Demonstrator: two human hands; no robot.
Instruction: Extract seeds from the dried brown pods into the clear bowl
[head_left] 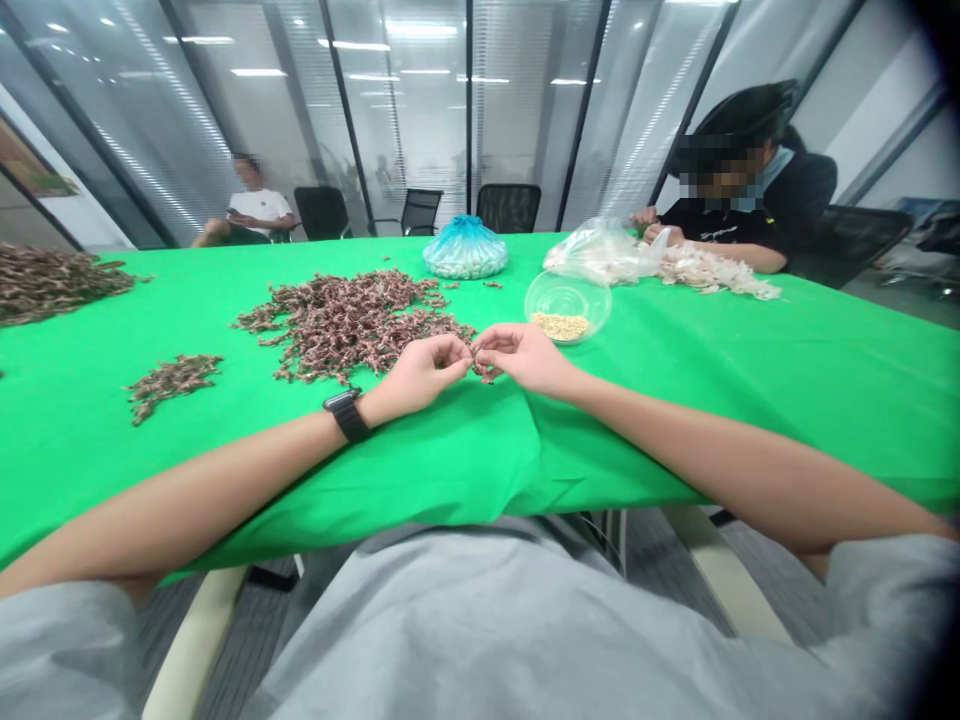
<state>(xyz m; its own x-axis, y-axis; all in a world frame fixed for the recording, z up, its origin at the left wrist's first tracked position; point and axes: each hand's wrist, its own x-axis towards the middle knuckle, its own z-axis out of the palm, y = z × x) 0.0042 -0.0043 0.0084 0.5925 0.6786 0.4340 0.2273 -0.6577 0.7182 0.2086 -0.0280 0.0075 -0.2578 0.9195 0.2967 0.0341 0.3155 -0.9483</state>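
Note:
My left hand (429,372) and my right hand (529,358) meet fingertip to fingertip above the green cloth. Both are closed in a pinch on a tiny dried brown piece, mostly hidden by the fingers. Just below the fingertips lie a few loose brown bits (486,374). A large heap of dried, twisted brown pieces (352,325) spreads behind and to the left of my left hand. Behind my right hand stands a clear round plastic bowl (592,300), with small pale yellow bits (559,326) in it.
A smaller brown pile (174,382) and a big heap (52,283) lie on the left. A tied blue bag (465,250) stands at the back. On the right, a person (739,190) sits behind a clear bag (600,250) and pale flakes (712,270). Another person (255,208) sits farther back.

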